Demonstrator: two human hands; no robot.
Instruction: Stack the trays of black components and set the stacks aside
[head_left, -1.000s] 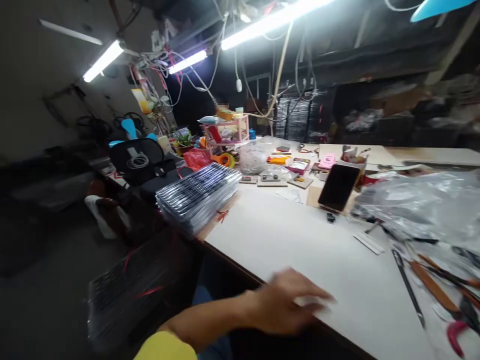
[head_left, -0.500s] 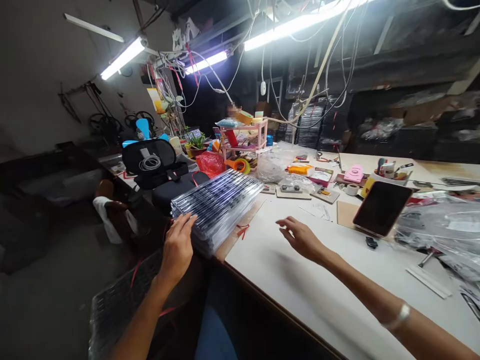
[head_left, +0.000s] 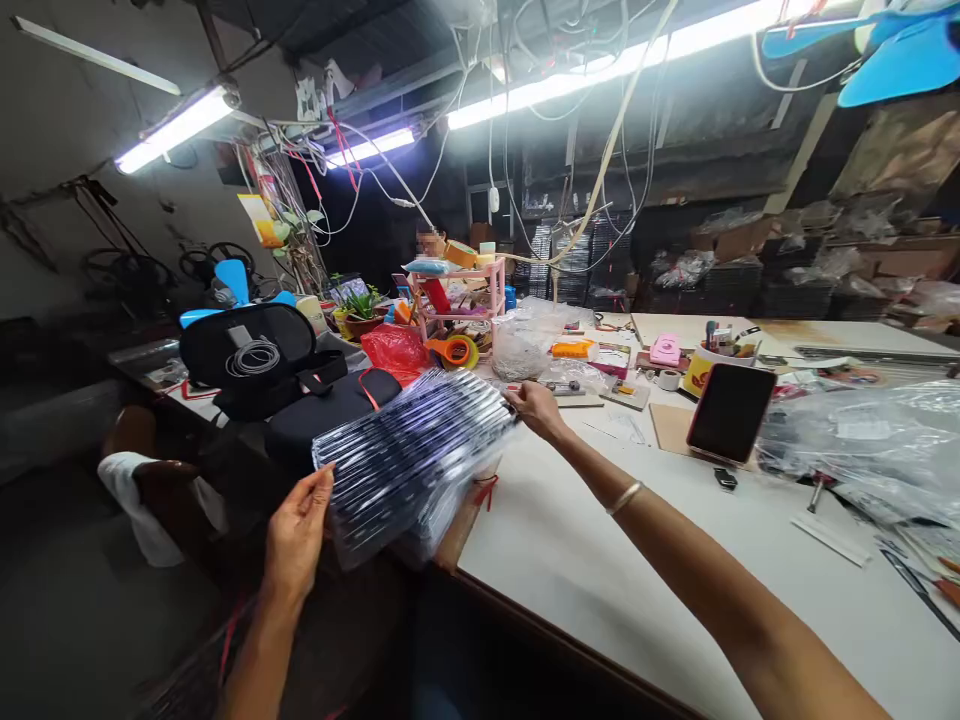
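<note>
Glossy, ribbed plastic sheeting (head_left: pixel 412 450) hangs between 2 hands, above the corner of a smooth white worktop (head_left: pixel 570 540).
The left hand (head_left: pixel 294 535) pinches its near left edge, fingers closed on the rim; the right hand (head_left: pixel 536 408), below a smooth bangle (head_left: pixel 624 497), grips the far right corner. Beneath sits a stack (head_left: pixel 442 515) of clear, layered plastic; blur hides whether they touch. Beyond lie a rounded black case (head_left: pixel 322 410), a flat, glassy phone (head_left: pixel 731 412) propped upright, a crinkled red bag (head_left: pixel 397 350) and a pink rack (head_left: pixel 499 290).

Dark-screened phone (head_left: pixel 731 412), red bag (head_left: pixel 394 352) (crumpled)
</note>
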